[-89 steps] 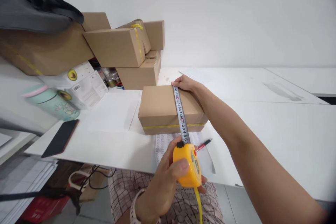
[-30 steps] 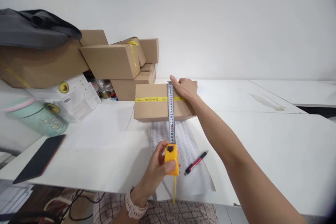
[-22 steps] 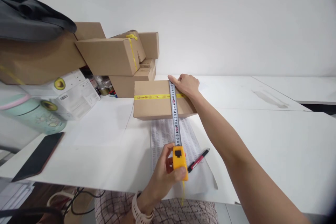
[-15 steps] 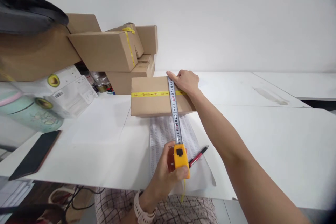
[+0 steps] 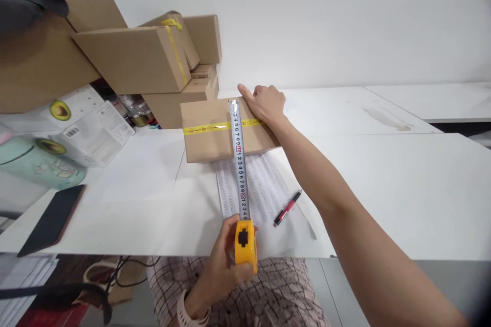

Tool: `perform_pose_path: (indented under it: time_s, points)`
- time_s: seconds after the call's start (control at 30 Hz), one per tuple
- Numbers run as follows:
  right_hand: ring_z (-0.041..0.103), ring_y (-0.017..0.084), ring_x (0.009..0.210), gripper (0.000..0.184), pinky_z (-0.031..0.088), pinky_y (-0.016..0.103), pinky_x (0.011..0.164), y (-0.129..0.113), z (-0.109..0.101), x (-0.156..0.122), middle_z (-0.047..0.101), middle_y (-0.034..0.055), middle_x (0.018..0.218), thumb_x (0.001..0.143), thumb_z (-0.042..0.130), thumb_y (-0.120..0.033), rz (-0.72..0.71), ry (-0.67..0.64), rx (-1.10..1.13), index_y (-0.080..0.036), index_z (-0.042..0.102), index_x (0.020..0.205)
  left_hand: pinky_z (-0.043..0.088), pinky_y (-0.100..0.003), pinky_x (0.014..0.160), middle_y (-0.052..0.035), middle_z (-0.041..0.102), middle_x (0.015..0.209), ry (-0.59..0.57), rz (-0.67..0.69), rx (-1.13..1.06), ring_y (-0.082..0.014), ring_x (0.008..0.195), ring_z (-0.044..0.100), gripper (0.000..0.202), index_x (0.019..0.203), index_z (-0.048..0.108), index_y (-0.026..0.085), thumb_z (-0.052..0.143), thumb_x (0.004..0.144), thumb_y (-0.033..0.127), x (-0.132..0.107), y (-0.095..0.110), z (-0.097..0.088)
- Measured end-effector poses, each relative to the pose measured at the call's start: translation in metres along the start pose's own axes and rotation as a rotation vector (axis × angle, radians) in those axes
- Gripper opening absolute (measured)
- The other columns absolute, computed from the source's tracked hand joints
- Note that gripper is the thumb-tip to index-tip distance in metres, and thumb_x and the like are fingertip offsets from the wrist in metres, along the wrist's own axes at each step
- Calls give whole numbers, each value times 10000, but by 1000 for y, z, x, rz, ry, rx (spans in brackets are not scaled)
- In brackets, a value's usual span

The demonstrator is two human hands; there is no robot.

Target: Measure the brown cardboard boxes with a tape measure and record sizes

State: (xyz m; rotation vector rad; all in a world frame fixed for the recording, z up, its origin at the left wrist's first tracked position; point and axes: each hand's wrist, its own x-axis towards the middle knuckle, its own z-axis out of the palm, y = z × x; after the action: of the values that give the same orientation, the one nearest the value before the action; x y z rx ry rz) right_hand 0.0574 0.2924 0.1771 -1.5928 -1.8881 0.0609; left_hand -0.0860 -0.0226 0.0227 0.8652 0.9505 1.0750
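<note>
Yellow, one tape measure (image 5: 246, 253) sits clasped in the left hand (image 5: 217, 269), its one blade (image 5: 240, 163) crossing one cardboard box (image 5: 209, 144) over the tabletop (image 5: 383, 189) beyond one pen (image 5: 287, 208), while the right hand (image 5: 268, 103), thumb spread, meets the box's far edge, its grip unclear.

On the left part of the white table (image 5: 383, 179), some brown cardboard boxes (image 5: 123, 59) are piled near the wall (image 5: 345, 15). A white carton (image 5: 95, 130) shows avocado pictures, and beside it is a mint-green bottle (image 5: 42, 166). A flat black object (image 5: 51, 222) lies near the table's front edge. Lower down, a black cord (image 5: 120, 278) is visible.
</note>
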Motion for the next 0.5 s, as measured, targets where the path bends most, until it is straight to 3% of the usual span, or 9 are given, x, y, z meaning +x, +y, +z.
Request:
perform_pose_path:
  time_s: [0.13,0.27,0.4,0.5]
  points:
    - [458,426,1282,819,325,621,1033,7,-3,-25,639,166,1082,950,120,-768,-74,55,17,-161,651,1091,523,-376,871,-129,594,1303,-13,-25,13,-275,1070,626,841,1345,440,286,896,643,370,-5,-4,-6]
    - [350,460,1362,774,319,598,1044,16,-19,-94,603,164,1213,947,154,-768,-106,64,-16,-192,627,1154,521,-392,904,-129,599,1301,-65,-11,44,-268,1072,634,801,1348,425,270,861,678,324,-2,-3,-12]
    - [411,408,1336,661,321,547,1072,29,-26,-166,590,164,1327,944,318,-740,-125,-7,-106,-214,623,1203,521,-393,903,-136,597,1304,-141,1,179,-271,1093,620,746,1353,419,250,816,724,303,0,-2,-17]
    - [500,340,1277,588,280,538,1120,43,-26,-186,632,130,1329,962,372,-691,-204,-3,-36,-226,649,1192,522,-384,882,-107,620,1249,-175,3,325,-262,1061,623,744,1353,421,252,797,712,281,2,0,-18]
